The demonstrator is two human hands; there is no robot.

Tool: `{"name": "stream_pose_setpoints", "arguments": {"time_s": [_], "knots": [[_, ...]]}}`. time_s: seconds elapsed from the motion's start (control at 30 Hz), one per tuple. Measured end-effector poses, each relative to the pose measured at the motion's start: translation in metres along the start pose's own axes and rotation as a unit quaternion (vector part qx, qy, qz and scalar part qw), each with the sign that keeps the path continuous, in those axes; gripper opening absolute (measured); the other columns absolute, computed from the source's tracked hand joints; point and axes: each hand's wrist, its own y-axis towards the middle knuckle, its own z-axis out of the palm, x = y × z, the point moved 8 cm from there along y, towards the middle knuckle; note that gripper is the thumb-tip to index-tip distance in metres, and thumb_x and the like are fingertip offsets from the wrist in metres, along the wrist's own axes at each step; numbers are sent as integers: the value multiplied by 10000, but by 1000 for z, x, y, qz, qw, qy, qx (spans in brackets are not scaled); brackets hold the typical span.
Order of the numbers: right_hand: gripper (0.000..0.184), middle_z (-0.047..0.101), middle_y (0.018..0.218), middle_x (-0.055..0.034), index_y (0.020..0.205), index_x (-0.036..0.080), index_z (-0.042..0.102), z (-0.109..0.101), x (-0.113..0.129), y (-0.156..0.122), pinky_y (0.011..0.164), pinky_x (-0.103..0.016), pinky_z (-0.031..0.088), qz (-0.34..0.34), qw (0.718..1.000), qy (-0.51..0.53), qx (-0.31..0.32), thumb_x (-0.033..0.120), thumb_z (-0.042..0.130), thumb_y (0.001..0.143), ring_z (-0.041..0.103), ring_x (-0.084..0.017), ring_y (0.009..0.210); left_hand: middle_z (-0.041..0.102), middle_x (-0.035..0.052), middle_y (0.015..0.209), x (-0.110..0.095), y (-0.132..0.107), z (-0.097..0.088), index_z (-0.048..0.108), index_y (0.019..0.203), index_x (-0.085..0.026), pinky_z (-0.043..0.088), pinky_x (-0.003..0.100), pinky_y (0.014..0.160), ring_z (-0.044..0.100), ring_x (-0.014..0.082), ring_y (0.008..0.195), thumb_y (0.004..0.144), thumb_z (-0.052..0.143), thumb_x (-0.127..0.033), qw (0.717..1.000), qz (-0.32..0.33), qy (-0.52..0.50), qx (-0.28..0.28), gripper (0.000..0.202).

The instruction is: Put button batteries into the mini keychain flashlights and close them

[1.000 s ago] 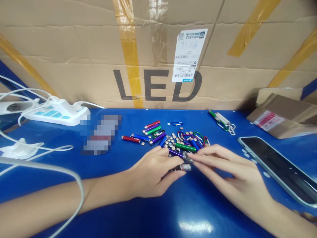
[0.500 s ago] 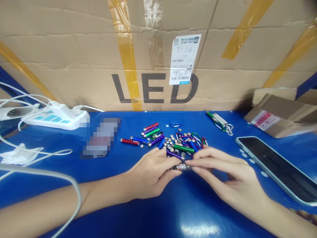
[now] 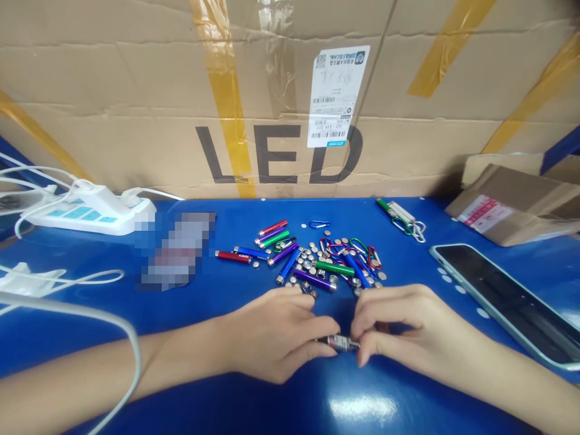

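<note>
My left hand (image 3: 283, 338) is closed around a small black mini flashlight (image 3: 339, 343) with a pale printed label, held level over the blue table. The thumb and fingers of my right hand (image 3: 399, 320) pinch its metallic right end; whether a separate small part sits there I cannot make out. Just beyond my hands lies a loose pile: a green flashlight tube (image 3: 335, 268), a purple tube (image 3: 315, 280), a blue tube (image 3: 287, 266), several silver button cells (image 3: 312, 248) and coloured carabiners (image 3: 357, 245). A red tube (image 3: 232, 257) lies at the pile's left edge.
A phone (image 3: 502, 302) lies at the right, near an open cardboard box (image 3: 512, 199). White and green tubes with clips (image 3: 401, 217) lie at the back. At left are a power strip (image 3: 90, 211), cables and a blurred-out object (image 3: 181, 251). A large carton (image 3: 158, 121) stands behind.
Both hands have come nearer to me with the mini flashlight, uncovering more of the pile. The right fingers have curled more at its end. The view has shifted slightly.
</note>
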Motion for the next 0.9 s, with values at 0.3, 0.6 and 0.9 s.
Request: {"name": "stream_pose_setpoints", "arguments": {"time_s": [0.3,0.6,0.9], "knots": [[263,641,701,-7,742,209,690,21,0,-6,583,-161,468,-4,996,-2,85,226,485,905,610,-87,631,541,14,567,-3,1,5,516,809,-179,322,290,575,426,176,568,945,321,-263,1000,21,13,17,252],[372,520,512,12,629,152,648,27,-19,-7,403,-161,345,153,981,108,54,345,476,895,445,-67,441,550,21,599,3,-2,-2,542,835,-172,318,283,561,454,161,579,967,261,-294,999,-22,30,-31,333],[454,499,518,9,648,146,643,28,-29,-10,435,-187,353,208,965,150,58,478,446,887,450,-81,470,522,11,615,7,2,0,545,838,-164,348,259,565,463,145,570,962,264,-300,998,-58,15,-25,336]]}}
